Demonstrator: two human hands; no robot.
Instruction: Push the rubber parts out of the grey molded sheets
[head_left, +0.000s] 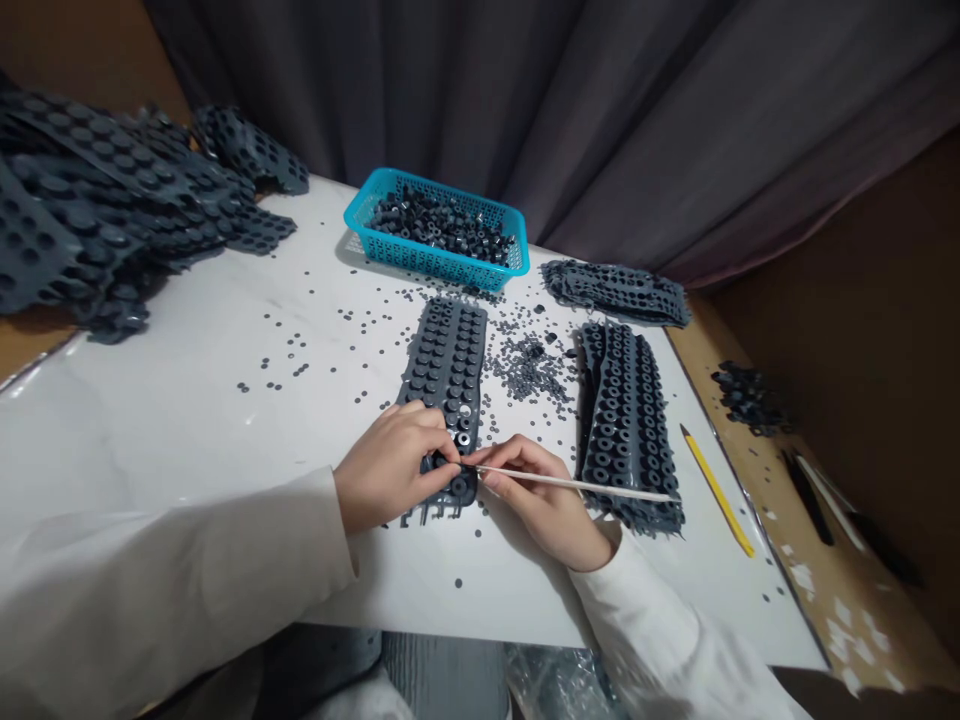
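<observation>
A dark grey rubber moulding sheet (448,345) with rows of raised round studs lies on the white table. Over its near end, my left hand (397,455) has thumb and forefinger pinched together at the studs; what is between them is too small to make out. My right hand (536,490) is closed on a thin white stick (600,487), whose tip meets the left fingertips at the sheet's right edge. The stick's other end points right, across a stack of similar sheets (626,420). A few studs beside the left fingers show pale ring centres.
A blue basket (360,225) of small black rubber pieces stands at the back. Small dark discs (529,365) are scattered around the sheet. More sheets (615,290) lie back right, with a large heap (112,200) at left. A yellow cutter-like tool (716,490) lies at right.
</observation>
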